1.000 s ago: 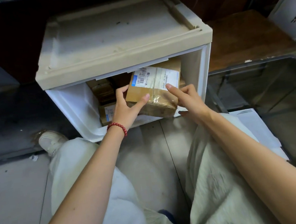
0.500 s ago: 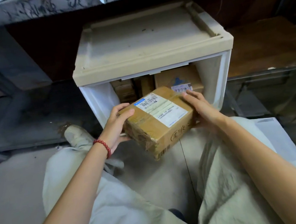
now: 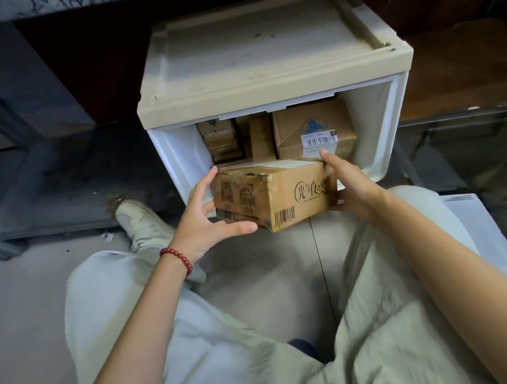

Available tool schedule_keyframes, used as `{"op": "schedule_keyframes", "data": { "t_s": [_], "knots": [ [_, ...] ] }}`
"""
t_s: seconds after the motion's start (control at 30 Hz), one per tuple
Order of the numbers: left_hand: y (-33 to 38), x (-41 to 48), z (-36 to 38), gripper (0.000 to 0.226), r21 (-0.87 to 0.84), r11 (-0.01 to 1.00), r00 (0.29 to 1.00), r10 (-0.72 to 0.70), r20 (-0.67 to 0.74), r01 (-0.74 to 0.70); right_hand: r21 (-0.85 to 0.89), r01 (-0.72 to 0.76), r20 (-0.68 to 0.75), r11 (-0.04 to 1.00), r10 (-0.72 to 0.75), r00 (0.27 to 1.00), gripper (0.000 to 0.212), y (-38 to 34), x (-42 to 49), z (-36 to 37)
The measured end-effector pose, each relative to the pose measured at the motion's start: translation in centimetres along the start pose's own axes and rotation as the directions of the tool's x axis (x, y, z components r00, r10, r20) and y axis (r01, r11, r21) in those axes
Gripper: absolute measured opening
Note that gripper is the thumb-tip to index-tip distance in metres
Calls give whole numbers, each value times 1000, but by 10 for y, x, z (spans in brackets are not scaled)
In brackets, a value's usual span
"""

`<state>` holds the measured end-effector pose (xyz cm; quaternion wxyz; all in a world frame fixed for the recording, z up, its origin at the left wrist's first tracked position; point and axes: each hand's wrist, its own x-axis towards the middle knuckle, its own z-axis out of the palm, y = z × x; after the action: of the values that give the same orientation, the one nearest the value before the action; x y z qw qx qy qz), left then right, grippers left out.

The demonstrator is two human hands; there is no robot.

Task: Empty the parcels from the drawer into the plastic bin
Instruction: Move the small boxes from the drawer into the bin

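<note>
While held, taped brown parcel

Taped brown parcel tilted before open white drawer, more parcels inside

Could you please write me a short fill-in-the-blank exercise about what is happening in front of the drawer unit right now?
1. The cardboard parcel is held between ____ hands.
2. The bead bracelet on the left hand's wrist is ____ in colour.
3. The parcel with the white barcode label behind the right hand sits ____ the drawer.
4. The printed barcode on the held parcel is near its ____ edge.

Missing words: two; red; inside; bottom
</note>
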<state>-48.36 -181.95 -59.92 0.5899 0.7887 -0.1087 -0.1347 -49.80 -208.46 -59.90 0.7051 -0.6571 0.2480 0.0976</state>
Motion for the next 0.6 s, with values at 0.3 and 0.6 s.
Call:
{"op": "schedule_keyframes", "data": {
  "t_s": [0.3, 0.6],
  "knots": [
    [-16, 7, -7, 131, 224, 964, 990, -141, -26, 144, -60, 2, 77, 998, 2, 997, 59, 7, 1, -6],
    [-6, 1, -8, 84, -19, 976, 966, -218, -140, 218, -127, 32, 147, 991, -13, 989, 74, 8, 4, -4]
  ]
}}
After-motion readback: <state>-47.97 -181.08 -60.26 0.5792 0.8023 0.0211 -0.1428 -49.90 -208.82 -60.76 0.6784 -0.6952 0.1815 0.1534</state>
